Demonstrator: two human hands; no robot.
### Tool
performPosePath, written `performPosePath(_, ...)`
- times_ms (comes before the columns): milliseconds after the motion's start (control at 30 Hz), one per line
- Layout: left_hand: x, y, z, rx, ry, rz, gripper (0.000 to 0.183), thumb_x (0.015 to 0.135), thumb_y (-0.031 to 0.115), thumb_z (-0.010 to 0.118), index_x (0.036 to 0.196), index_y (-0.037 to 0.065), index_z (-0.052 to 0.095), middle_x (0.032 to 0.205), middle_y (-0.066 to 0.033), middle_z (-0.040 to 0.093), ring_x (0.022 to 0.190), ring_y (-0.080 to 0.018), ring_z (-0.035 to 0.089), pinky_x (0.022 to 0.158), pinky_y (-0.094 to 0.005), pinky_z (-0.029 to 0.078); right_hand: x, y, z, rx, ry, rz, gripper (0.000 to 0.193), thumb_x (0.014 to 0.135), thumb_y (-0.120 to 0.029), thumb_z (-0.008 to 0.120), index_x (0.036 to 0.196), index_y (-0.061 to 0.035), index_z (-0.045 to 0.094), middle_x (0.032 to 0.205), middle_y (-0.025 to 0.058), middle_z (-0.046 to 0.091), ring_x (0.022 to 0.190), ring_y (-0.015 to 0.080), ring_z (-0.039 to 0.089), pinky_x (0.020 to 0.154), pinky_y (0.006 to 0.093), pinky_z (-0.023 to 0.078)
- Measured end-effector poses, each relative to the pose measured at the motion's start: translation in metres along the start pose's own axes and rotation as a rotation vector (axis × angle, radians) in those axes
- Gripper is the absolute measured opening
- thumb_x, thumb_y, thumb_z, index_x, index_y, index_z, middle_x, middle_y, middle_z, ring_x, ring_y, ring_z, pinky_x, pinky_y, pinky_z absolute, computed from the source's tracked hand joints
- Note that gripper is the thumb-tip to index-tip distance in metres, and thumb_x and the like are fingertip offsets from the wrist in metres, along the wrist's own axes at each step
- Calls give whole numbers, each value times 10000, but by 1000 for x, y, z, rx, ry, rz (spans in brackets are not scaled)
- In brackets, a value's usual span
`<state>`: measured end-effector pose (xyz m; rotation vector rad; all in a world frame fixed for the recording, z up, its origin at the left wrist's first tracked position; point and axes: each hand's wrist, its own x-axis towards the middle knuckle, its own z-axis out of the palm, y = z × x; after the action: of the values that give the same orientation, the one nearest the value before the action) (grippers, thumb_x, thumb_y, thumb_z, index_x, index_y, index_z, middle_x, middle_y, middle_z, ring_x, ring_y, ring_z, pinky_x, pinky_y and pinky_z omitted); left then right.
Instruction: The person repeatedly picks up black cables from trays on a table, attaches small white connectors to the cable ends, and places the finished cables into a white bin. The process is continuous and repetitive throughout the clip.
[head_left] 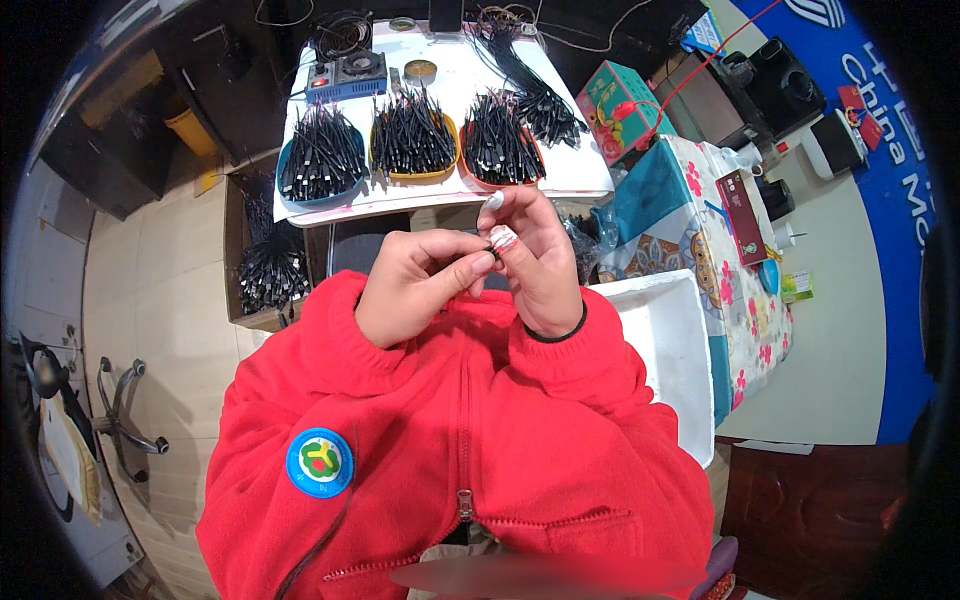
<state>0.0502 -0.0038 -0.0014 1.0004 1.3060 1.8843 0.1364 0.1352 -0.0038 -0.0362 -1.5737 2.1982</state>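
Observation:
My left hand (422, 285) is closed in a pinch in front of my chest, its thumb and forefinger meeting on a small black piece (491, 251). Most of that piece is hidden by the fingers. My right hand (543, 268) comes against it from the other side, with the thumb bent toward the piece. White wrapping with red marks covers the right thumb, and another fingertip has a white cover. Beyond the hands, short black cables stand bunched in a blue tray (284, 178), a yellow tray (458, 152) and a red tray (512, 184).
On the white table (395, 205) are a blue device (345, 82) with a red switch, a round tin (420, 70) and a long cable bundle (535, 95). A carton (236, 285) of cables is at left. At right, a white foam box (703, 400) stands beside a flowered tablecloth (755, 325).

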Motion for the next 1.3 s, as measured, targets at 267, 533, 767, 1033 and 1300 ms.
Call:
performPosePath(267,-2,5,-7,25,7,-38,150,894,81,610,926,-52,670,688,-2,582,612,-36,482,520,-193,382,9,-31,-13,-612,-148,-97,196,953,-204,531,858,-33,511,686,37,496,618,111,482,541,259,369)
performPosePath(533,0,-2,-15,24,-87,-93,142,884,77,626,927,-53,665,692,1,576,613,-34,474,520,-201,383,2,-30,-6,-952,-200,-234,171,909,-134,565,805,-2,535,671,137,518,566,290,509,537,342,410)
performPosePath(767,-2,-1,-24,-101,-68,-245,134,874,62,632,932,-50,679,762,-29,648,624,-35,517,551,-179,411,4,-41,-29,-923,141,-243,157,942,-102,499,826,-3,537,654,50,518,586,105,468,523,260,380)
performPosePath(1033,5,0,-29,-162,-194,-343,135,870,78,645,940,-31,685,727,-27,631,598,-42,506,535,-183,387,3,-52,-22,-1223,-375,-596,421,605,24,707,1017,-40,647,984,95,614,911,265,589,787,348,487)
performPosePath(1300,1,7,-27,-96,-248,-267,139,866,85,651,924,-37,684,719,-19,625,612,-48,512,530,-214,408,1,-54,-9,-1219,-409,-750,297,583,40,689,861,-16,602,832,91,582,791,263,565,683,346,479)
